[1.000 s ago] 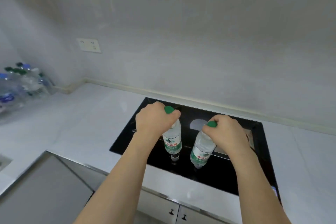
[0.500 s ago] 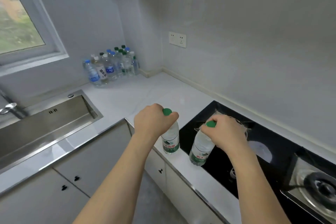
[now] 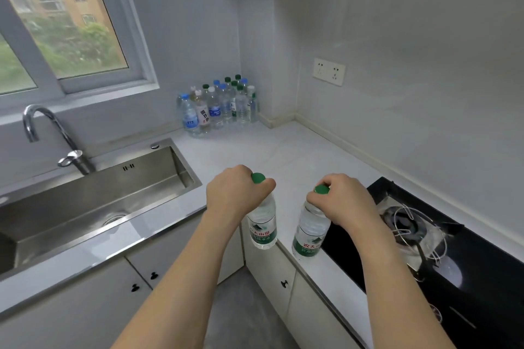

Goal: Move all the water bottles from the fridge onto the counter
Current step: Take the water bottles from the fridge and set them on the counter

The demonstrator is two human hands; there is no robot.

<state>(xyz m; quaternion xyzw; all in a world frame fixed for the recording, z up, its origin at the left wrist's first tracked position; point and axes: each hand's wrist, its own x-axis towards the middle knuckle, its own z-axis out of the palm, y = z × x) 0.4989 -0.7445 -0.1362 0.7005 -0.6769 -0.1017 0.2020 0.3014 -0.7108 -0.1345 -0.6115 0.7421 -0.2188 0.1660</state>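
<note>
The left hand (image 3: pixel 236 195) is curled around the neck of a clear plastic water bottle with a green cap and green-and-white label (image 3: pixel 263 224), fingers closed just below the cap. The bottle hangs upright in the air in front of the edge of the white stone counter (image 3: pixel 286 156); whether its base touches anything cannot be determined.

The right hand (image 3: pixel 347 201) grips the neck of a second clear plastic water bottle with a green cap and green label (image 3: pixel 310 231) in the same manner. This bottle is tilted slightly, base toward the person, and sits over the counter's front edge, just beside the black glass gas hob (image 3: pixel 465 286).

A cluster of clear plastic bottles with green, blue and white caps (image 3: pixel 218 106) stands upright in the far corner of the counter, against the wall below the window (image 3: pixel 65 22).

A stainless steel sink (image 3: pixel 93 201) with a curved chrome tap (image 3: pixel 48 133) is set into the counter to the left. A white double wall socket (image 3: pixel 329 71) is mounted on the right wall. White cabinet doors with dark knobs (image 3: pixel 272 272) sit below the counter.
</note>
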